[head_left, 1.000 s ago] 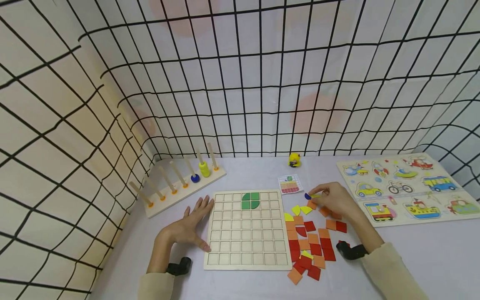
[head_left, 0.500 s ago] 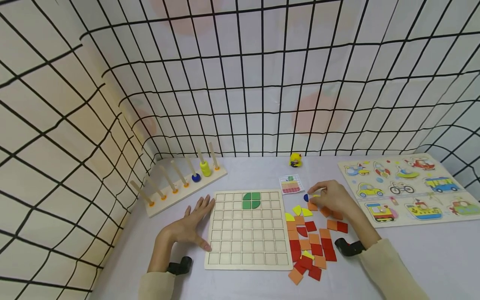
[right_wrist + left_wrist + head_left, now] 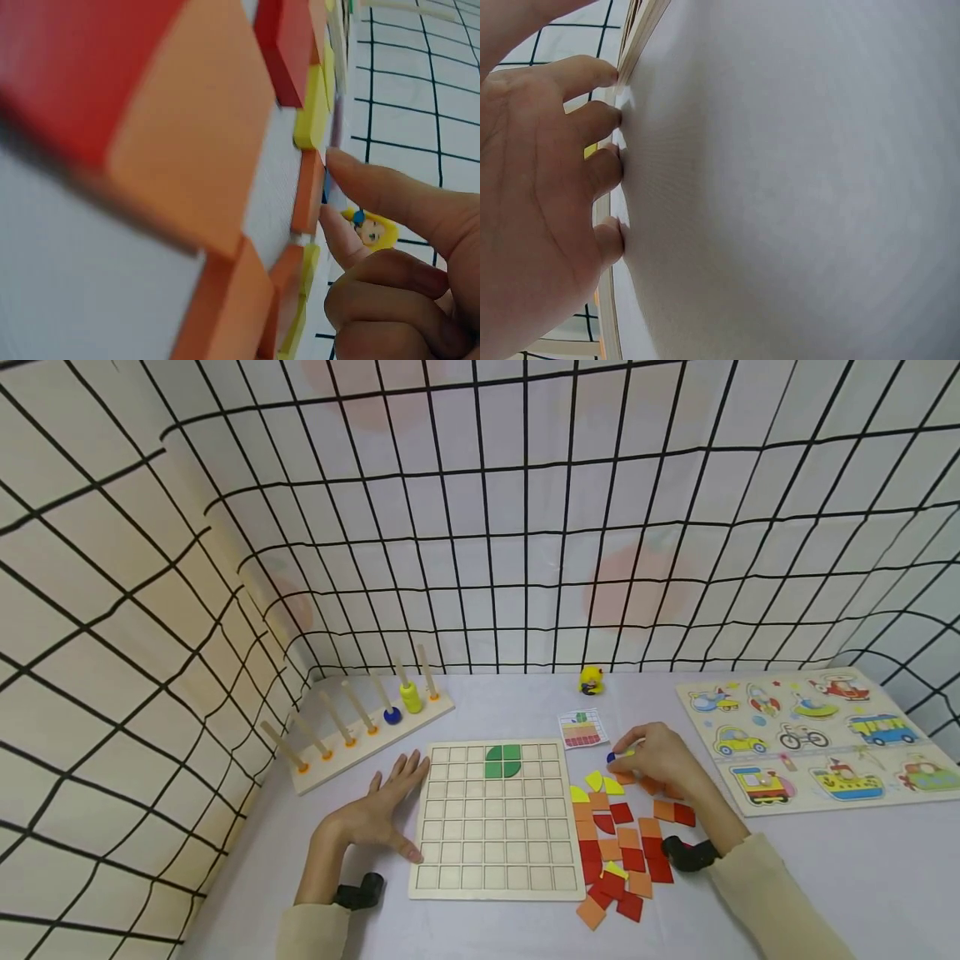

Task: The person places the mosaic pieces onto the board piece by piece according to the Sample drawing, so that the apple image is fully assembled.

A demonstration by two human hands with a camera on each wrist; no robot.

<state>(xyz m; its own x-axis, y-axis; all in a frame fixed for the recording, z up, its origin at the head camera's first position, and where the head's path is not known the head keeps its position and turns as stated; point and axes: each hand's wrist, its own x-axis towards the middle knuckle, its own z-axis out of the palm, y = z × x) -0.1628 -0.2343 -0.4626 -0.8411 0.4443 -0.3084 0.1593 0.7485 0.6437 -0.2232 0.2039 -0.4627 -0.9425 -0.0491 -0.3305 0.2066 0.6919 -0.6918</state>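
Observation:
With thumb and index finger, my right hand (image 3: 658, 757) pinches a small blue piece (image 3: 611, 757) beyond the loose tiles; in the right wrist view it is a blue sliver (image 3: 325, 189) between the fingertips. A yellow piece (image 3: 629, 752) shows just under that hand. My left hand (image 3: 373, 814) rests with spread fingers on the table along the left side of the wooden grid board (image 3: 487, 853), its thumb at the board's lower left edge. Green pieces (image 3: 502, 762), several of them with rounded corners, sit in the board's upper cells. In the left wrist view the fingertips (image 3: 609, 240) touch the white cloth.
Orange, red and yellow tiles (image 3: 628, 837) lie scattered right of the board. A pattern card (image 3: 582, 729) and a yellow figurine (image 3: 591, 681) stand behind. A peg rack (image 3: 375, 739) is at the left, a picture puzzle (image 3: 813, 739) at the right.
The blue piece has turned in my right fingers and come slightly nearer. My right wrist has shifted a little left; the left hand keeps its place.

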